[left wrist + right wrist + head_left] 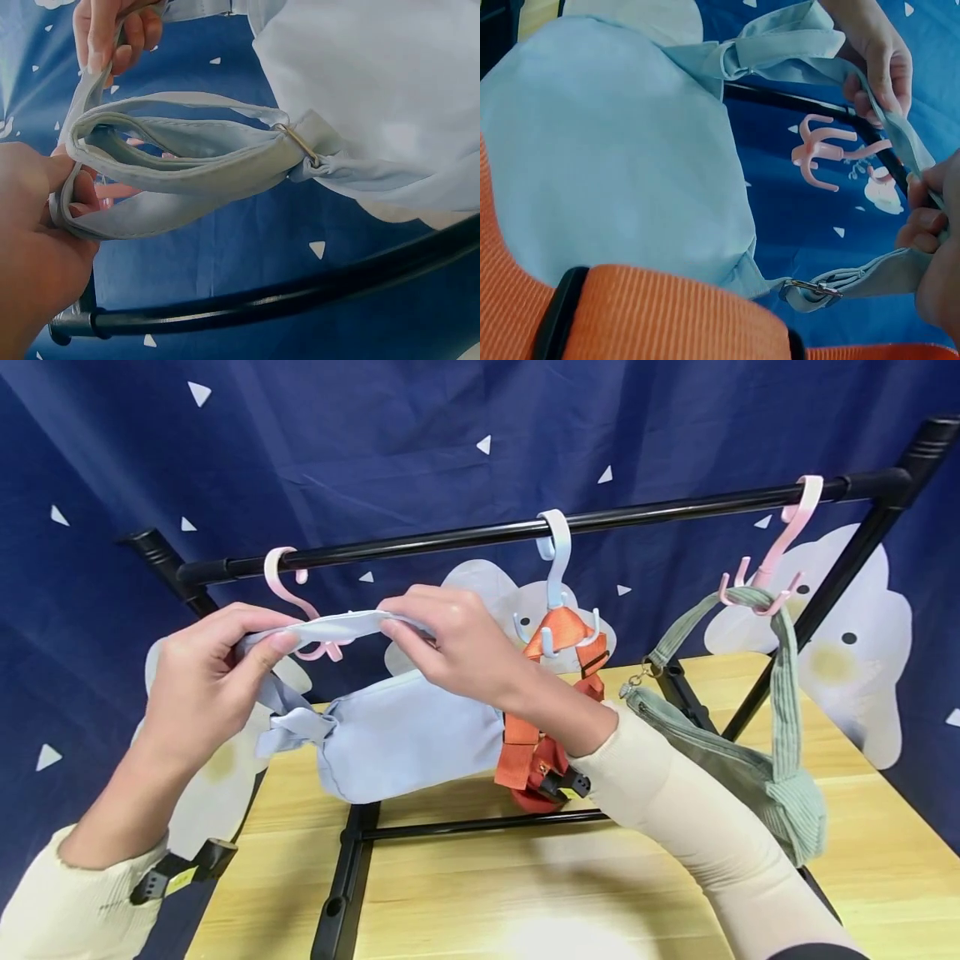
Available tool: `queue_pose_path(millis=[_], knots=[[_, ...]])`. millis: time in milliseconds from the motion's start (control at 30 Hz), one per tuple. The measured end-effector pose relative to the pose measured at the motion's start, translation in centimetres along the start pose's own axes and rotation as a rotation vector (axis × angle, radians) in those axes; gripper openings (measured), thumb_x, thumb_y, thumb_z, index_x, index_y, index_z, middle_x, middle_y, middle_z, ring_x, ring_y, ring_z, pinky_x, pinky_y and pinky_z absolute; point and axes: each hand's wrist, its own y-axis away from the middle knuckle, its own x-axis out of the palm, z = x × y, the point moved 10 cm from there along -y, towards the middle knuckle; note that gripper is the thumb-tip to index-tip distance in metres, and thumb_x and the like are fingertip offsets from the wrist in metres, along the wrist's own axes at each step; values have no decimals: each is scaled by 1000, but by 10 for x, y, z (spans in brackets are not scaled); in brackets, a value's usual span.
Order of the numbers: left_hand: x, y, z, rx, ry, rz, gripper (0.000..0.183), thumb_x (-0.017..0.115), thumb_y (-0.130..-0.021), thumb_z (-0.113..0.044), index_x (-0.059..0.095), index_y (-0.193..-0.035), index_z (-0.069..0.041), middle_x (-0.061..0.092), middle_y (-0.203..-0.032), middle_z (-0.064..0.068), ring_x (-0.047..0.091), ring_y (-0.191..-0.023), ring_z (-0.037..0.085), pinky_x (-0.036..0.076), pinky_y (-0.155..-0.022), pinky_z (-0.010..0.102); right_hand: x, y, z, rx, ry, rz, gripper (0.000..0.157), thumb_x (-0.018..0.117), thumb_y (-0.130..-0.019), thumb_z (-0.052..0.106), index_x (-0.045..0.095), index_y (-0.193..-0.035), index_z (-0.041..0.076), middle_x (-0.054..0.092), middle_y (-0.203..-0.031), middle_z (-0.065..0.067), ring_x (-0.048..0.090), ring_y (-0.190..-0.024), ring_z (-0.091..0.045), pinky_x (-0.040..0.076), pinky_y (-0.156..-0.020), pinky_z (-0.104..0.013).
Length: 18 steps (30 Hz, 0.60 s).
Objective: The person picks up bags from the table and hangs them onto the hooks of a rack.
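A light blue fabric bag [408,735] hangs from its strap [337,627], which is stretched between both hands. My left hand [206,681] pinches the strap's left part between thumb and fingers. Farther right along the strap, my right hand [450,639] grips it with thumb and curled fingers. In the left wrist view, strap loops run to a metal adjuster ring [300,145] beside the bag. Just behind the strap, a pink hook [272,575] hangs on the black rail [420,542]; its prongs [825,150] show below the strap in the right wrist view.
A light blue hook [558,556] at mid-rail holds an orange-strapped bag [517,764], close by my right forearm. At right, another pink hook [783,539] carries a green corduroy bag [787,718]. The rack stands on a wooden table [465,877] before a blue curtain [360,443].
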Motion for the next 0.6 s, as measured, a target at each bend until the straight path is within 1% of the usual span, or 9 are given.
queue_pose_path(millis=[133, 333, 600], knots=[[-7, 1, 4, -6, -40, -13, 21, 76, -88, 7, 78, -107, -1, 57, -88, -26, 35, -60, -2, 26, -55, 15, 4, -4, 3, -5, 1, -9, 18, 64, -102, 11, 77, -110, 1, 73, -92, -7, 58, -72, -14, 46, -67, -22], [-14, 2, 7, 9, -81, -35, 16, 76, -90, 3, 78, -105, 0, 56, -88, -23, 34, -62, -2, 26, -58, 15, 13, -8, 5, 4, 10, -10, 18, 64, -102, 10, 78, -110, 1, 74, -90, -6, 57, -70, -14, 44, -64, -20], [-17, -2, 15, 44, -72, -53, 18, 77, -86, 8, 79, -103, 1, 57, -89, -27, 35, -64, -3, 26, -60, 14, 20, -12, 6, 0, 60, -18, 18, 63, -103, 11, 78, -108, 3, 74, -90, -6, 60, -73, -13, 47, -67, -19]])
